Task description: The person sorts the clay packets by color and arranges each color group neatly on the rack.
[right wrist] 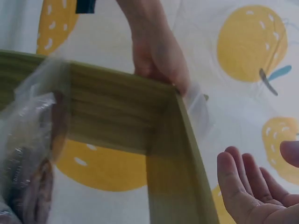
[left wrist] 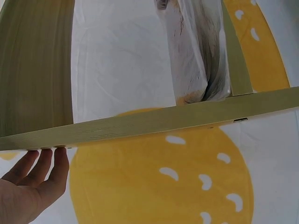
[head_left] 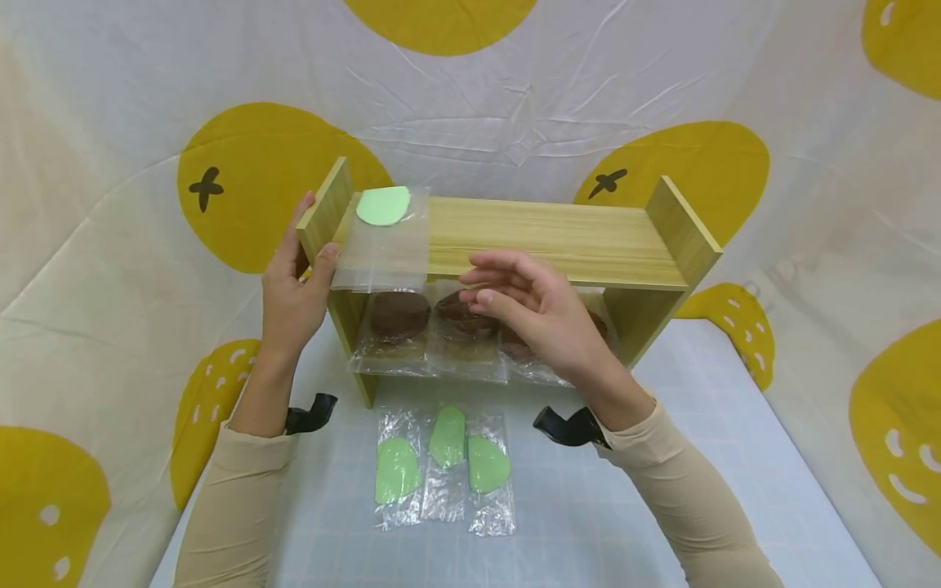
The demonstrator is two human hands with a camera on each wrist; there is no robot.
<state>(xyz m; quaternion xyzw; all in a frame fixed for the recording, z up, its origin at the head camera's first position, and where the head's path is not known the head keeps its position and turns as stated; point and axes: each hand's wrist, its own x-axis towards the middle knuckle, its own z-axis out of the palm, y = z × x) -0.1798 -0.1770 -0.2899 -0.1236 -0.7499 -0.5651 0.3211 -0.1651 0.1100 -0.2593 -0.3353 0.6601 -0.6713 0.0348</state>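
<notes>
My left hand (head_left: 294,294) grips the left side panel of a small wooden shelf (head_left: 544,237), thumb at its front and fingers along its outer face. In the left wrist view, the left fingers (left wrist: 58,170) press against that panel. My right hand (head_left: 544,314) hovers in front of the shelf, fingers loosely bent and holding nothing. On the top board's left end lies a clear bag (head_left: 385,253) with a pale green piece (head_left: 384,206) in it. Dark brown round pieces (head_left: 399,314) in clear bags stand on the lower board, partly hidden by the right hand.
Three clear bags with green pieces (head_left: 397,471) lie on the pale checked tabletop (head_left: 588,523) in front of the shelf. A white cloth with yellow fruit shapes (head_left: 470,106) hangs behind and at both sides. Each wrist wears a black strap mount (head_left: 566,426).
</notes>
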